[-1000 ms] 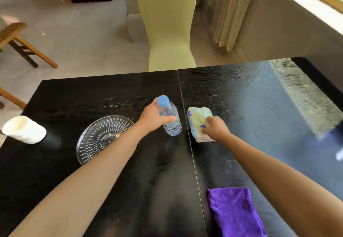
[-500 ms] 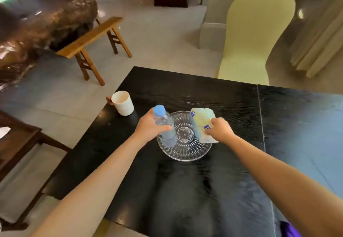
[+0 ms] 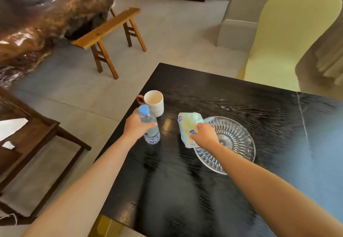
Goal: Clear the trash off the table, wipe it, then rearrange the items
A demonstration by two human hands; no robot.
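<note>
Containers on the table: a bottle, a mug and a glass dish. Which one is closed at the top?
The water bottle in the left hand, sealed by a blue cap. The white mug and the glass dish are open-topped.

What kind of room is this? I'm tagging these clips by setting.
Probably a dining or tea room in a home or guesthouse: a black wooden table with a covered dining chair drawn up to it, a wooden bench on the tiled floor, and curtains at the right.

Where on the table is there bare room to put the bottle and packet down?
Bare table stretches behind the dish toward the chair, and in front between the forearms. Crowded: the left corner, where mug, bottle and packet cluster beside the dish.
</note>
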